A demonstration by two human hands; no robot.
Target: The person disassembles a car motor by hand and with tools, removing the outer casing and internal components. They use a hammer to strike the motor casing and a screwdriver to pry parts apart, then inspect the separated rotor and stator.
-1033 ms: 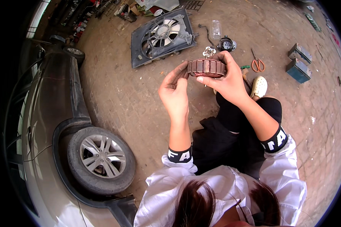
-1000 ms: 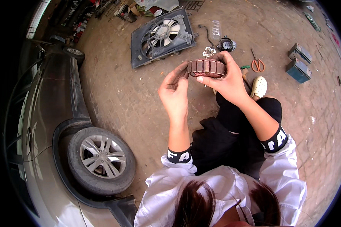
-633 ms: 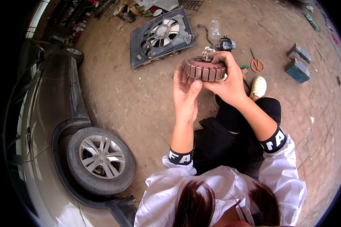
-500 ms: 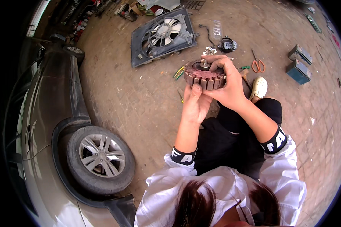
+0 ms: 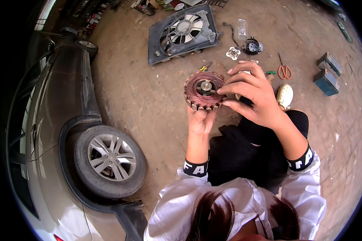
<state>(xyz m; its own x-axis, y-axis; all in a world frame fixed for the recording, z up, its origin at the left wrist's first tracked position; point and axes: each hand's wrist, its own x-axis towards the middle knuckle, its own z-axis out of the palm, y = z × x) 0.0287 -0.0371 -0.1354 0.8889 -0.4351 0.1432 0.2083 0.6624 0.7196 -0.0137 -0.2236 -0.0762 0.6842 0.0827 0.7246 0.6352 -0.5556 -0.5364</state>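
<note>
My left hand (image 5: 201, 120) grips a round motor armature (image 5: 192, 96) from below, its thumb at the near lower rim and its other fingers hidden underneath. The armature has reddish copper winding, slots around its side and a metal shaft end (image 5: 206, 86) in the open centre. Its wound face is tilted up toward me. My right hand (image 5: 253, 94) is beside the armature's right side, fingers spread. The index fingertip and thumb tip reach the winding's right edge; whether they press on it I cannot tell.
Beyond my hands lie a radiator fan in its shroud (image 5: 161, 54), a black motor housing (image 5: 252, 46), a white bracket (image 5: 233, 53), a plastic bottle (image 5: 242, 29) and orange-handled scissors (image 5: 284, 72). Two batteries (image 5: 326, 82) stand right. A car (image 5: 48, 160) with its wheel (image 5: 110, 160) is at left.
The armature has moved slightly left and down and tipped so its wound face shows. My right hand has loosened from its rim and spread its fingers. My left hand keeps hold underneath.
</note>
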